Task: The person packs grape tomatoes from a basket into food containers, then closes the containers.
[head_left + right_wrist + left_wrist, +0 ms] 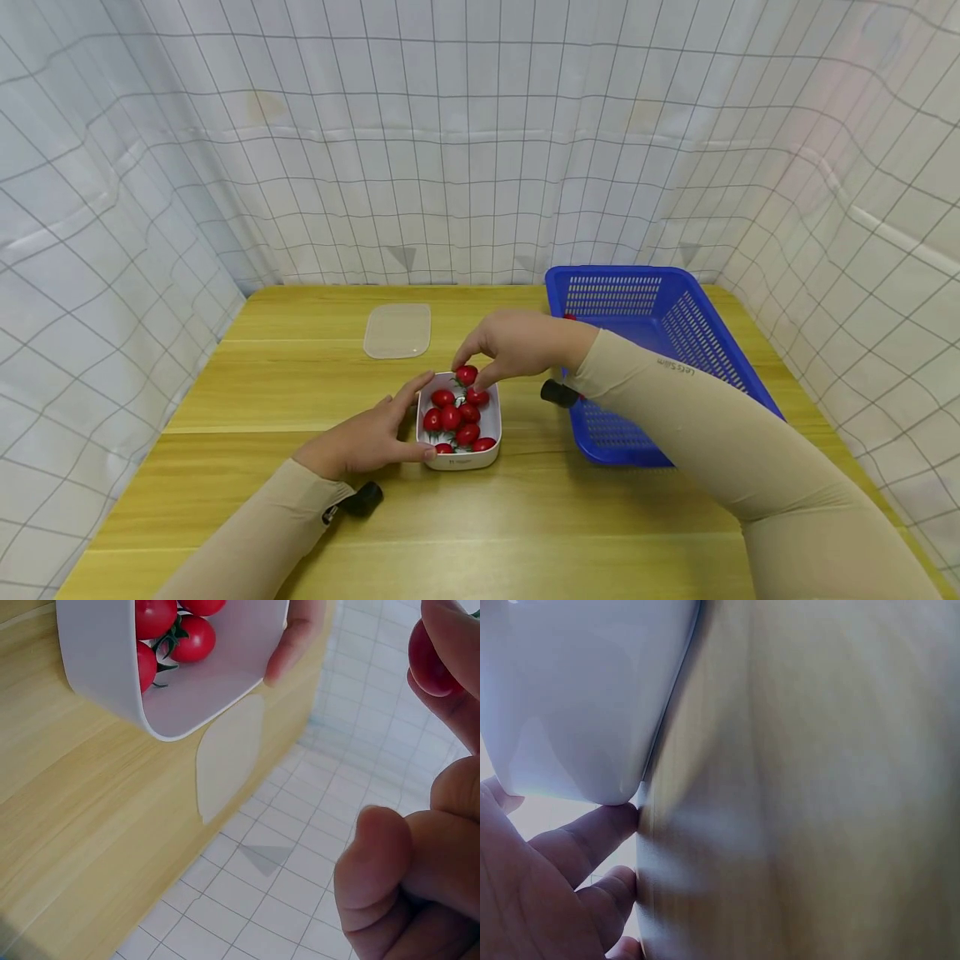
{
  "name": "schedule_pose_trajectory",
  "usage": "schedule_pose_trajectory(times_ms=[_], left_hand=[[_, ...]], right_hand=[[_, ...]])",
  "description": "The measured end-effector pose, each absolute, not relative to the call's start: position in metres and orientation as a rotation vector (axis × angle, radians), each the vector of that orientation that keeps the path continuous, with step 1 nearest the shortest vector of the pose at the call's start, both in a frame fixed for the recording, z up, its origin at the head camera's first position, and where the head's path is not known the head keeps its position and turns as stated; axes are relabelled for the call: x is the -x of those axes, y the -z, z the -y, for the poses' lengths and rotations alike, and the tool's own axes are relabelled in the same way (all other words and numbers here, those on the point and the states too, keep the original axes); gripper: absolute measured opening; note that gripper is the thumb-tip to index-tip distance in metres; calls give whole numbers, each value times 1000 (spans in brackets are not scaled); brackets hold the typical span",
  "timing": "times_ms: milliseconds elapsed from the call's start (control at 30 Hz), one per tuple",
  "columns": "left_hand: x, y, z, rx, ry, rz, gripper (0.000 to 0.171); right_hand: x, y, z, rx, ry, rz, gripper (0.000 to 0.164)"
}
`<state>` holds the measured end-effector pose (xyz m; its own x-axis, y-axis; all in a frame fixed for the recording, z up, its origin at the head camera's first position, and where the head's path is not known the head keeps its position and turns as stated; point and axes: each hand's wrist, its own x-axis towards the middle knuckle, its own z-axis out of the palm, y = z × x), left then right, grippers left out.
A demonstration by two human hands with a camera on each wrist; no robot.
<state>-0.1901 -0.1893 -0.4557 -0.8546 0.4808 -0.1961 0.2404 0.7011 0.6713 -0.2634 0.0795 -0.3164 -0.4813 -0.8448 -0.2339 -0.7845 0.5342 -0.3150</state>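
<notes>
From my end, a gridded white curtain (480,125) surrounds the yellow wood table (465,542). Right of centre I see the blue basket (626,271), with a small spot of red just inside its left wall. Two beige sleeves (705,417) come in from the near side, the right one passing over the basket. I have the left hand (369,435) holding the box (462,462), thumb at its near left corner, forefinger at the far one. The right hand (517,343) pinches a tomato (431,666) between finger and thumb, above the far edge of the box. That white box stands upright near the table's middle. The lid (397,331) lies flat beyond it, to the left. Inside the box I count eight more tomatoes (450,417), some with green stems.
</notes>
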Motion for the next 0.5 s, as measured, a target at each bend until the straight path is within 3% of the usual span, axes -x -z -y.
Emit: schedule_pose_trajectory(times_ms=[500], left_hand=[[189, 456, 189, -567, -948, -2551, 107]], right_hand=[[267, 314, -84, 1240, 287, -2441, 43]])
